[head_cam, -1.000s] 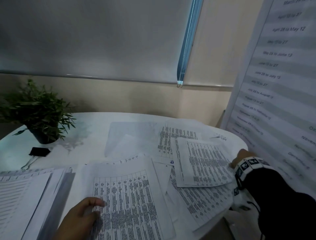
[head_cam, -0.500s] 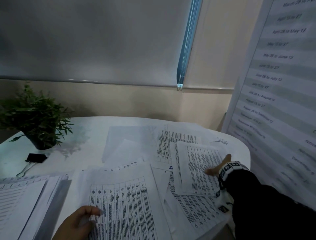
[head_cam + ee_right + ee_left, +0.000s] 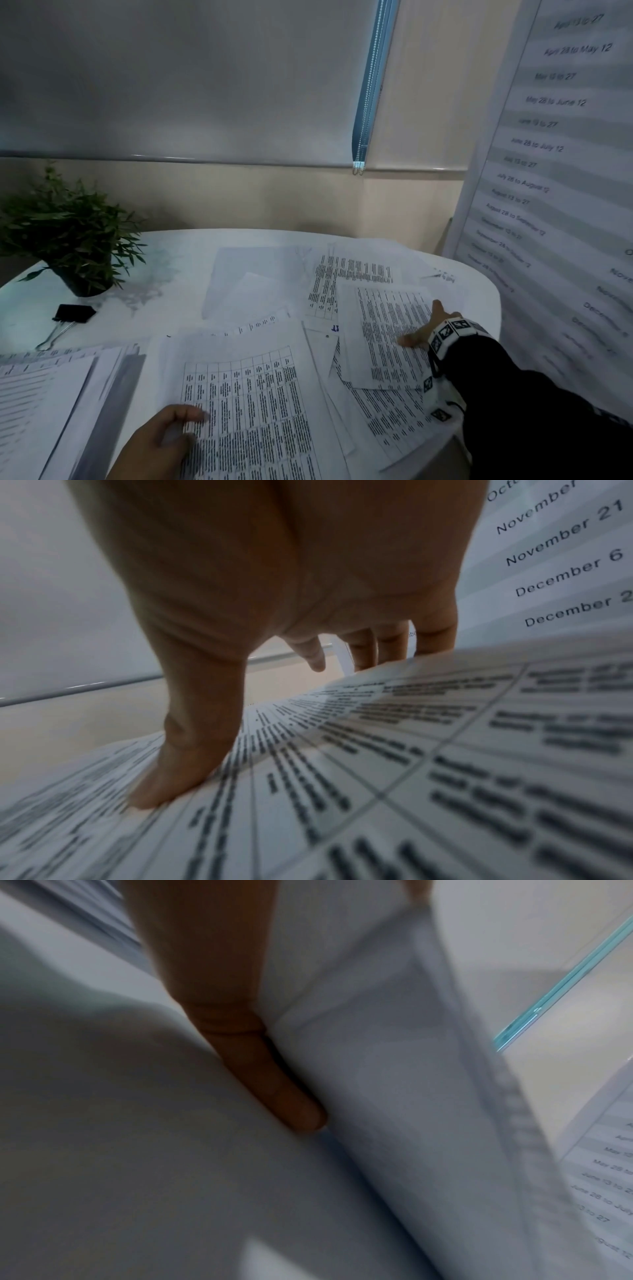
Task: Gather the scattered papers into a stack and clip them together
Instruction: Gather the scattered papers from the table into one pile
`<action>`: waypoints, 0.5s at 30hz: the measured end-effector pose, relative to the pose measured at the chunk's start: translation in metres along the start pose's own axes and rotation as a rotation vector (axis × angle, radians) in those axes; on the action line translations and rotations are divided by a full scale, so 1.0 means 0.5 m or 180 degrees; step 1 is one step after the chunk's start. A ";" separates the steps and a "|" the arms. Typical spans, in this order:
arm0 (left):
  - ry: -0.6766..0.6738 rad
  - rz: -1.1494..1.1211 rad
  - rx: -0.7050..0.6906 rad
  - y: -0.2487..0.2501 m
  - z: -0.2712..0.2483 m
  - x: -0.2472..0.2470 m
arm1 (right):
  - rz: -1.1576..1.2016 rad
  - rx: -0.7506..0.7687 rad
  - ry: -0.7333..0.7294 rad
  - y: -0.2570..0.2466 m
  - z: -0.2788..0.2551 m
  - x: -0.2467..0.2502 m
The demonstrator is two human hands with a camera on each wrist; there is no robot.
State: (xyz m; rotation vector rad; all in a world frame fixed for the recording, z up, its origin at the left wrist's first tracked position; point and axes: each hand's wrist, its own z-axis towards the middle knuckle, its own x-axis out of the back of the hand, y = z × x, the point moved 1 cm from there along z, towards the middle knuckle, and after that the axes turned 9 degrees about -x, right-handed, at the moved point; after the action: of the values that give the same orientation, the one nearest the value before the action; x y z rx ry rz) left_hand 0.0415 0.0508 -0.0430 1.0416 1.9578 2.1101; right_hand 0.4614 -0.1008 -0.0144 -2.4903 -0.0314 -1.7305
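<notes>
Your right hand (image 3: pixel 432 329) grips a printed sheet (image 3: pixel 383 334) at its right edge — thumb (image 3: pixel 178 750) pressed flat on the text, the other fingers (image 3: pixel 363 647) dropping behind the far edge. Under and to the left of that grip, more scattered papers (image 3: pixel 349 274) overlap across the white table (image 3: pixel 164 260). Your left hand (image 3: pixel 161 442) pinches the near-left edge of another printed page (image 3: pixel 253 404), thumb on top and a finger (image 3: pixel 274 1085) beneath. Left of that hand lies a gathered stack (image 3: pixel 44 387); beyond it, well apart, the black binder clip (image 3: pixel 73 313) sits just beside a potted plant (image 3: pixel 68 233)
</notes>
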 end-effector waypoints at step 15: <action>-0.0137 -0.0461 0.0352 0.031 -0.007 -0.003 | 0.3771 0.1843 0.1198 -0.023 -0.257 0.155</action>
State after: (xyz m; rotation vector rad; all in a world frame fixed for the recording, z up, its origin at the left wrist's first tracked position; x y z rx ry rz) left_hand 0.0467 0.0445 -0.0295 0.9227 2.0817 1.9096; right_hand 0.3675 -0.1056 0.1035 -1.2340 0.6972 -1.2906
